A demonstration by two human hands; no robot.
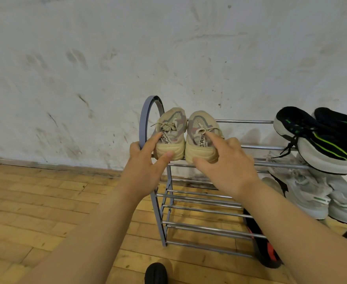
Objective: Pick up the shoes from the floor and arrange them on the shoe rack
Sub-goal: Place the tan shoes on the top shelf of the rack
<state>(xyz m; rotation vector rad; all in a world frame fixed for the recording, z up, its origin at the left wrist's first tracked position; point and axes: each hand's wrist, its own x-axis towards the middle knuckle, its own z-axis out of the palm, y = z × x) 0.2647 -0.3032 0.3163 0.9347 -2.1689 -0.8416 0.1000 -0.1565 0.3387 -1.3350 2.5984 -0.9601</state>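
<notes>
1. Two beige shoes sit side by side at the left end of the shoe rack's top tier, heels towards us.
2. Left hand spread loose, fingers on the left shoe's heel, gripping nothing.
3. Right hand also loose, forefinger on the right shoe's tongue.
4. Black-green sneakers lie at the right end.
</notes>
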